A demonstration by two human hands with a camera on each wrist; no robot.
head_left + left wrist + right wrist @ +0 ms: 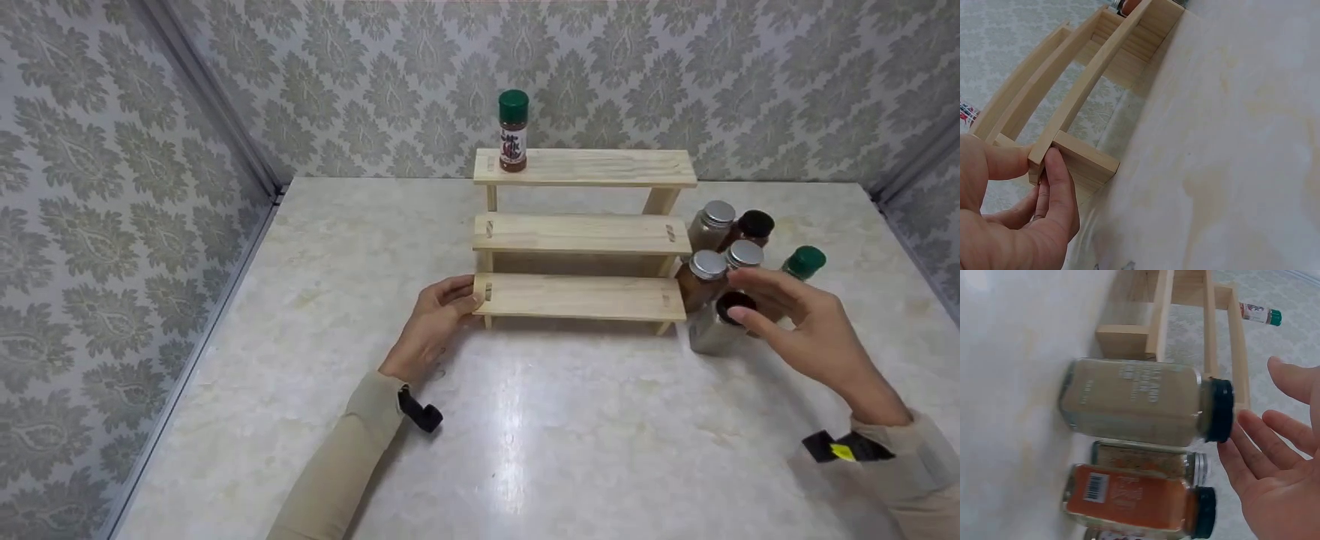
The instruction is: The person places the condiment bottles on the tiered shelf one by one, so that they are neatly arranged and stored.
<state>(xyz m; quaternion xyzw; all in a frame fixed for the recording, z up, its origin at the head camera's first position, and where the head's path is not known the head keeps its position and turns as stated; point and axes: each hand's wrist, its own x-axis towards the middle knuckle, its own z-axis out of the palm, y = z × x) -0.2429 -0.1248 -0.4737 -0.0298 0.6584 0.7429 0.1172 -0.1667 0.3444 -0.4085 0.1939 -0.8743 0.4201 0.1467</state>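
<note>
A three-tier wooden shelf rack [581, 296] stands on the table. My left hand [431, 322] pinches the left end of its lowest board, thumb on top and fingers underneath, as the left wrist view shows. My right hand [814, 337] is at the front spice jar [709, 334], which has a black lid and pale powder inside. In the right wrist view the thumb stands well apart from this jar [1134, 402], and the fingertips are right by its lid. A green-capped spice bottle [514, 142] stands upright on the top board's left end.
Beside the rack's right end several jars stand close together: silver-lidded ones [700, 281], a dark-lidded one [754, 225] behind, and a green-capped bottle [805, 262] farther right. An orange-filled jar [1134, 495] shows in the right wrist view. Patterned walls [360, 90] enclose the table.
</note>
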